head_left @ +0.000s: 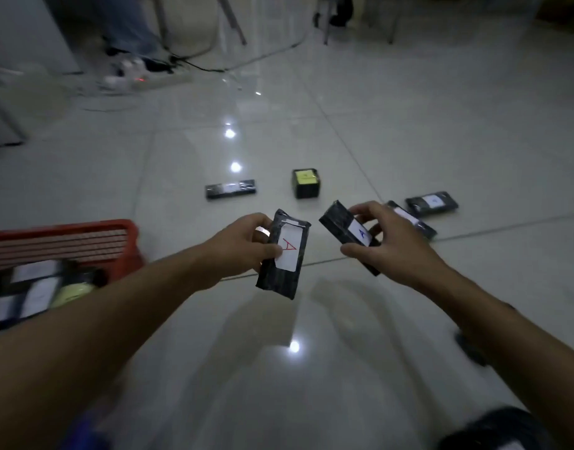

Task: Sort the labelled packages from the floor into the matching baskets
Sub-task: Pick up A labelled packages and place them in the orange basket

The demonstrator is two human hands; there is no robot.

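My left hand [246, 245] grips a flat black package with a white label bearing a red A [284, 261], held above the floor. My right hand [389, 241] grips a second black package whose white label bears a blue A [344, 228]. A red basket [68, 235] at the left holds several labelled black packages. On the tiled floor beyond lie a long flat black package [230, 189], a black cube with a yellow label [306, 183], a flat package with a blue-marked label [431, 203] and another one [418, 222] partly hidden behind my right hand.
A power strip with cables [143, 76] lies at the far left near a person's legs [130, 30]. Chair or table legs [326, 24] stand at the back. A dark object [493, 430] sits at the bottom right corner.
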